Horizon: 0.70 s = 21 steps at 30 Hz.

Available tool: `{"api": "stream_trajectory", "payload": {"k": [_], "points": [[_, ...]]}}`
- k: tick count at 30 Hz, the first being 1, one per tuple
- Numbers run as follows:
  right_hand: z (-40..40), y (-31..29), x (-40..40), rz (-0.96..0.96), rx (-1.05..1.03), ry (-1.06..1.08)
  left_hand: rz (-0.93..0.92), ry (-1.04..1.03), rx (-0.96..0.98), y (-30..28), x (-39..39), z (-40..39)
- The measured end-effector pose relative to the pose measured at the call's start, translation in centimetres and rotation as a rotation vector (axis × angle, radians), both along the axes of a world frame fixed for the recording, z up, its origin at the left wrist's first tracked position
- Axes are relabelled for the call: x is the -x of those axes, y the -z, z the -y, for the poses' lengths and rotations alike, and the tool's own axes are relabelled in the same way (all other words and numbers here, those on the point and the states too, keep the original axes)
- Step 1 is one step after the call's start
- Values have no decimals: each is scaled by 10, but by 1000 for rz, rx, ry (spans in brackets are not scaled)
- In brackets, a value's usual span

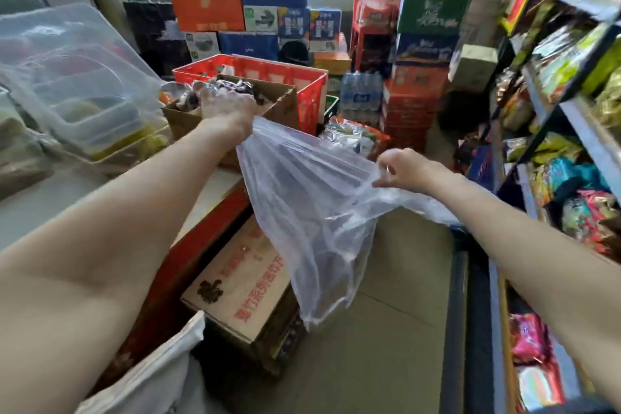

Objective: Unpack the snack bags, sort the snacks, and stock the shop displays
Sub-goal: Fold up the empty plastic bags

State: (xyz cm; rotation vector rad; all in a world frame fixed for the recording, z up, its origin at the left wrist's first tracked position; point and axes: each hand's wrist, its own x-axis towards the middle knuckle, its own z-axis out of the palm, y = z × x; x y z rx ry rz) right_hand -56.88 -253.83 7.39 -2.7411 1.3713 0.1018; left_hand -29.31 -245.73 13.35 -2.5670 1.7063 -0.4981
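A clear plastic bag [312,212] is held stretched between both hands above the floor. Its upper end is gripped by the left hand [228,104], which is reached over an open cardboard box [279,104] of dark wrapped snacks [218,91]; the left fingers seem to be curled round gathered plastic, though blur hides them. The bag's other edge is pinched by the fingers [383,175] of the right hand [406,168]. The bag hangs limp and looks nearly empty. The box is set on the bench [215,191], just before a red crate [302,77]. A printed carton [242,276] is stood on the floor below. Packed snack shelves [571,84] are seen at right, stacked boxes [426,54] behind.
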Motion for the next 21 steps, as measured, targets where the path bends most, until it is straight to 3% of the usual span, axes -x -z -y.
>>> {"api": "stream_trajectory", "payload": {"k": [2, 5, 8, 11, 13, 15, 16, 19, 20, 21], "points": [[-14, 9, -19, -82, 37, -2, 69, -8, 16, -2, -19, -18], [-24, 7, -44, -217, 92, 202, 148, -40, 50, -1, -54, -52], [-24, -23, -68, -74, 219, 346, 171, -191, 8, 8, -100, -92], [-36, -49, -93, 241, 401, 264, 4, -323, -175, 20, -121, -121], [-56, -50, -108, 89, 127, 98, -61, -251, -439, 33, -116, -132], [-65, -39, -107, -200, -189, 131, -94, -211, -541, 35, -116, -135], [-63, -41, -106, -222, -179, 156, -83, -195, -468, 28, -119, -133], [-49, -41, -100, 151, 262, 244, 24, -228, 77, 2, -134, -117], [-49, -42, -102, 117, 220, 221, 26, -233, 67, -3, -135, -111], [-54, -42, -104, 2, 22, 172, -22, -220, -45, -5, -132, -108]]}}
